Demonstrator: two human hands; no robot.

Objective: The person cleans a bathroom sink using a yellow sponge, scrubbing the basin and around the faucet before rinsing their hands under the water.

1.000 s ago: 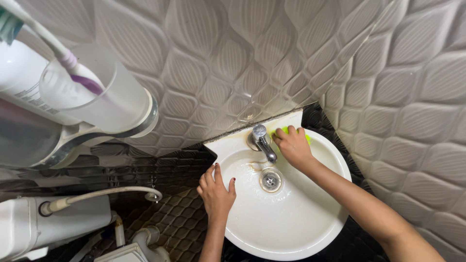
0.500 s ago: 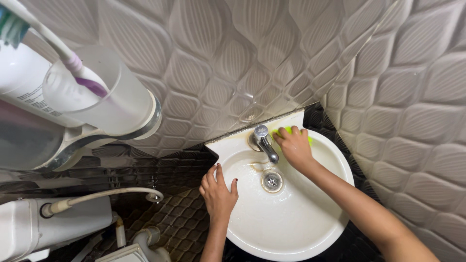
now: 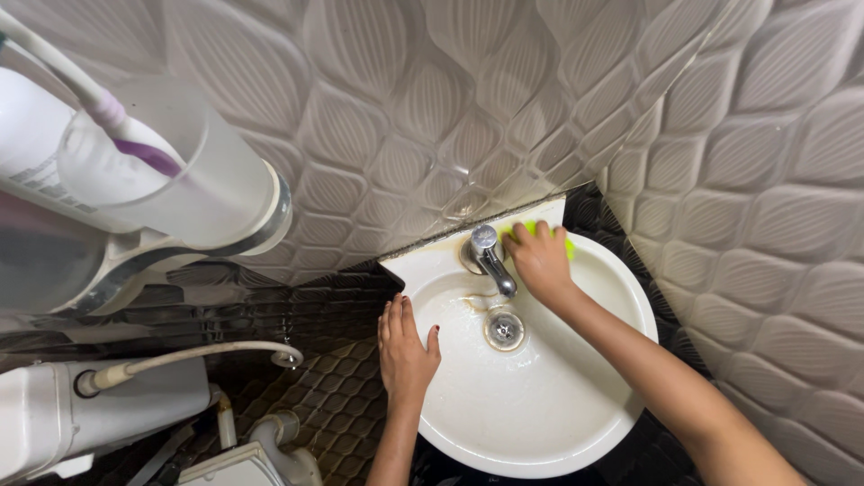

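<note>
A white corner sink (image 3: 594, 378) is fixed against grey patterned wall tiles. A chrome tap (image 3: 490, 257) stands at its back, above the metal drain (image 3: 505, 329). My right hand (image 3: 538, 259) presses a bright yellow-green sponge (image 3: 569, 245) on the sink's rear ledge, just right of the tap; most of the sponge is hidden under my fingers. My left hand (image 3: 405, 353) lies flat on the sink's left rim with its fingers together, holding nothing.
A frosted cup (image 3: 184, 180) with a toothbrush (image 3: 99, 103) sits in a wall holder at upper left. A white hose (image 3: 198, 355) and white fixtures are at lower left over dark tiled floor (image 3: 324, 405).
My right hand with the sponge has slid slightly up and back along the ledge behind the tap. My left hand stays on the rim, fingers drawn closer together.
</note>
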